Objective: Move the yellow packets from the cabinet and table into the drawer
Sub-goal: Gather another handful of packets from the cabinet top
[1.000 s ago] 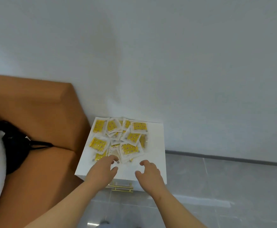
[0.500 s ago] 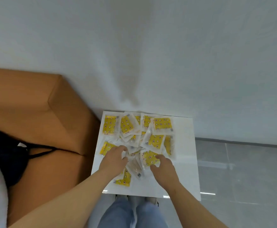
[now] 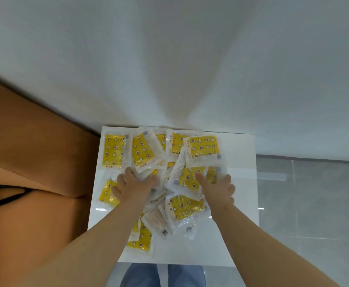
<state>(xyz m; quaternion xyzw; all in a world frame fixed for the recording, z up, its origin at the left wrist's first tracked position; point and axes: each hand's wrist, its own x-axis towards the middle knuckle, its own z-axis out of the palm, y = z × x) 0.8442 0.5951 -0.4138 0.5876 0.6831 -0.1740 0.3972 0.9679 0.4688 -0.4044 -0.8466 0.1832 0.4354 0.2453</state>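
Several yellow packets [image 3: 203, 147] in clear wrappers lie in a loose, overlapping pile on the white cabinet top [image 3: 238, 206]. My left hand [image 3: 134, 186] is on the left part of the pile, its fingers curled down into the packets. My right hand [image 3: 218, 188] is on the right part, thumb laid over one packet [image 3: 187, 179] and fingers curled round the pile's right edge. One packet [image 3: 143, 238] lies near the front edge beside my left forearm. The drawer is hidden below the cabinet top.
A brown padded bed frame [image 3: 34, 146] presses against the cabinet's left side, with a black strap [image 3: 5, 198] on it. A white wall stands directly behind. Grey floor tiles [image 3: 314, 204] spread to the right. My jeans-clad legs [image 3: 141, 275] are below the front edge.
I have stepped closer and now look straight down on the cabinet top. Both hands moved from its front edge onto the pile and closed into the packets.
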